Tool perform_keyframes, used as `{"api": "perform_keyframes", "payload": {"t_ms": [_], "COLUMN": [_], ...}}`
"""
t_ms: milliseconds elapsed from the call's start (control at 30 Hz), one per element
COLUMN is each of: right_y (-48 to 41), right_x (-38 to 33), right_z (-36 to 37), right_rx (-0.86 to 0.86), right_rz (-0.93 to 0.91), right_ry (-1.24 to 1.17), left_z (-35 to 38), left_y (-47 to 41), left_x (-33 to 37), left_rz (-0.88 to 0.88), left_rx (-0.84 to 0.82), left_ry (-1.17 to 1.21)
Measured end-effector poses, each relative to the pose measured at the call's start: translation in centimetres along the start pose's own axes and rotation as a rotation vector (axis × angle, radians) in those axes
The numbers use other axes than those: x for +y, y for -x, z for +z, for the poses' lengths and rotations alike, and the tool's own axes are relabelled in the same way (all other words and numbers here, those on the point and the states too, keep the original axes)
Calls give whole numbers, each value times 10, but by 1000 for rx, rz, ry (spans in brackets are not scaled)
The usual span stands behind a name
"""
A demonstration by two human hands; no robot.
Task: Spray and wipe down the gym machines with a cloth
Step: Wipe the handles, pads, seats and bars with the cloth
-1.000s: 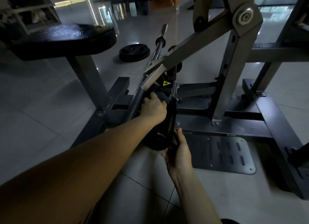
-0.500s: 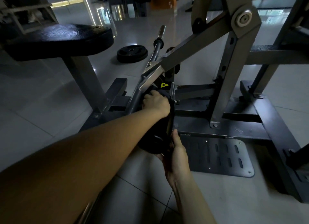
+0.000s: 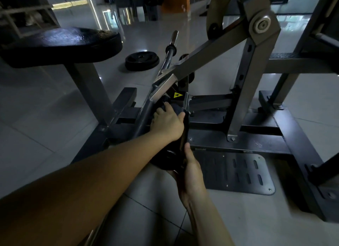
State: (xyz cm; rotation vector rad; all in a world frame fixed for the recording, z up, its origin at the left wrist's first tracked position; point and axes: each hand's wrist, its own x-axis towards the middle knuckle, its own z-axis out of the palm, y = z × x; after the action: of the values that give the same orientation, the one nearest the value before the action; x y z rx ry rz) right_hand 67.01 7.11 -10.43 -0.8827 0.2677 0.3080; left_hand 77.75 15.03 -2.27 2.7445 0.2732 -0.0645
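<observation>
My left hand presses a dark cloth onto the top of a black weight plate loaded on the grey lever arm of the gym machine. The fingers curl over the cloth just below a yellow warning sticker. My right hand grips the plate's lower edge from the near side, thumb pointing up along its rim. Most of the cloth is hidden under my left hand. No spray bottle is in view.
A black padded seat stands on a grey post at left. A loose weight plate lies on the tiled floor beyond, beside a bar sleeve. A perforated footplate and the machine's dark base frame lie to the right.
My left hand has slid the cloth a little up and forward over the plate's top, towards the sticker. My right hand keeps its hold on the plate's lower edge.
</observation>
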Motion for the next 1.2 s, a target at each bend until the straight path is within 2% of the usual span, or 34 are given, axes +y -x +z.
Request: {"api": "perform_keyframes", "payload": {"t_ms": [167,433,567,700,833,1100,1200], "right_y": [-1,0,-3,-2,-1,-2,2], "right_x": [1,0,1,1,2,0,-6], "right_z": [-3,-5,-7,-7,-8,-8,-6], "right_rx": [-14,-7,-22,-26,-8,11,10], "right_rz": [-5,10,4,2,5,29,30], "right_ry": [13,-2,7,24,19,45,53], "left_z": [-5,-4,-2,-1,-7,-5,-1], "left_y": [-39,61,29,-19,-32,50,88], "left_x": [13,-25,-13,7,1,-45,-55], "left_rz": [-155,70,72,-52,-103,-9,27], "left_rx": [-42,-81,-48,-39,-107,-127,-61], "left_ry": [123,-36,-27,90,219,312,284]}}
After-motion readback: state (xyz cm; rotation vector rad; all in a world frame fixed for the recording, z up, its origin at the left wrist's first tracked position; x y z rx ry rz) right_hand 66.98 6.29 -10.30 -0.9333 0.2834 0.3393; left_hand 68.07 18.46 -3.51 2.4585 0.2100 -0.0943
